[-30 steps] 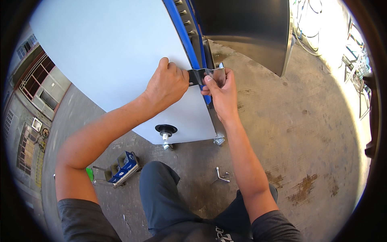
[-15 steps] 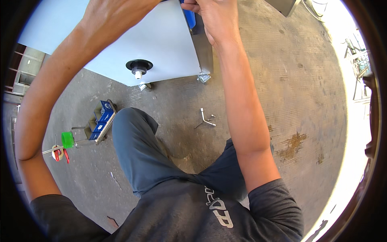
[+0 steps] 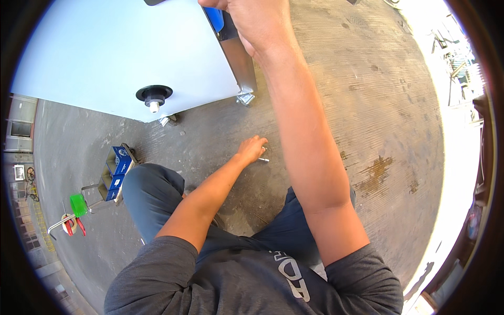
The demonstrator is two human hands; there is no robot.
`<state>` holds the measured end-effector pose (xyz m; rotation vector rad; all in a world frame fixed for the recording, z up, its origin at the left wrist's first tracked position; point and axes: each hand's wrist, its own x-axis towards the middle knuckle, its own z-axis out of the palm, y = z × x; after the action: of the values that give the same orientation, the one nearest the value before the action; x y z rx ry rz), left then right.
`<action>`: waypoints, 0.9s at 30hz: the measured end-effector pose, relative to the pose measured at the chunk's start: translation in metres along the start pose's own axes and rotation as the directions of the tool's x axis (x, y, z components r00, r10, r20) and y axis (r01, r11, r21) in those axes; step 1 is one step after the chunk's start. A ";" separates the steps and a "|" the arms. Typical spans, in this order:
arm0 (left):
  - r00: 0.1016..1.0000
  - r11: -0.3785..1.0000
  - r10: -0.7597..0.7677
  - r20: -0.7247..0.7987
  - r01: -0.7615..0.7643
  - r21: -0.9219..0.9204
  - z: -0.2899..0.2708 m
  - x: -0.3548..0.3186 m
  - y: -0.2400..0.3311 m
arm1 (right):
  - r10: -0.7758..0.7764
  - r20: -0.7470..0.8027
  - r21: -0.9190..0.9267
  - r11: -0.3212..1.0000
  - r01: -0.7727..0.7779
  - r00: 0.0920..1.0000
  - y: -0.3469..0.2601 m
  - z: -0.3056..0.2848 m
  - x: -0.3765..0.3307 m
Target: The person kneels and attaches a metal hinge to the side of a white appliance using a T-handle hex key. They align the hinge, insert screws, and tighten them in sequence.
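Observation:
My left hand is down at the floor between my knees, its fingers bent round a Y-shaped socket wrench. Only one silvery arm of that wrench shows; the hand covers the rest. Raised at the top edge, my right hand is beside the upper corner of a large white cabinet. Its fingertips are mostly cut off by the frame, so what they touch is hidden. On the cabinet's face sits a black round fitting with a white cable gland. Something blue shows inside the cabinet's side.
A caster is under the cabinet's near corner. To the left stand blue boxes on a low stand, a green roll, and red-handled pliers by a tape roll. A brown stain marks the concrete at right.
My left hand has come down from the cabinet's top to the wrench on the floor. My right hand stays up by the cabinet. The whole view has shifted somewhat.

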<state>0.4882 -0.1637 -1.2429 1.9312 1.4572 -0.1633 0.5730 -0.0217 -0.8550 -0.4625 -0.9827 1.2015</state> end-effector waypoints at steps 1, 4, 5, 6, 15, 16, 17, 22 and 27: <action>1.000 1.000 -0.008 0.000 0.008 -0.002 0.011 0.006 -0.004 | 0.020 -0.027 -0.005 1.000 -0.020 0.999 -0.001 0.000 -0.002; 1.000 1.000 -0.016 0.003 0.016 0.006 0.036 0.020 -0.014 | 0.067 -0.079 -0.022 0.997 -0.069 0.995 -0.004 0.003 -0.007; 1.000 1.000 0.019 -0.020 -0.019 -0.001 0.043 0.023 -0.017 | 0.033 -0.063 -0.045 0.998 -0.036 0.997 -0.005 0.004 -0.008; 0.998 0.999 0.036 -0.052 -0.037 -0.010 0.049 0.026 -0.020 | 0.003 -0.046 -0.064 0.998 -0.006 0.999 -0.006 0.004 -0.010; 0.967 0.986 0.163 -0.194 -0.152 0.074 0.061 0.020 -0.024 | 0.016 -0.053 -0.082 0.996 -0.021 0.998 -0.008 0.005 -0.011; 0.964 0.992 0.106 -0.244 -0.118 -0.035 0.054 0.017 -0.021 | 0.013 -0.050 -0.079 0.997 -0.017 0.999 -0.008 0.005 -0.012; 0.970 0.988 0.017 -0.243 -0.054 -0.146 0.045 0.013 -0.017 | 0.008 -0.055 -0.082 0.997 -0.013 0.998 -0.009 0.005 -0.011; 0.873 0.713 -0.287 -0.395 -0.081 -0.696 -0.053 -0.006 0.008 | 0.025 -0.052 -0.062 0.998 -0.028 0.998 -0.009 0.006 -0.008; 0.865 0.134 -0.374 -0.333 -0.305 -0.943 -0.199 -0.079 0.039 | -0.004 -0.047 -0.067 0.998 0.001 0.999 -0.006 0.007 -0.002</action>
<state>0.4343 -0.1128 -1.0385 0.6966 1.2757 1.1856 0.5707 -0.0272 -0.8479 -0.5404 -0.9852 1.1529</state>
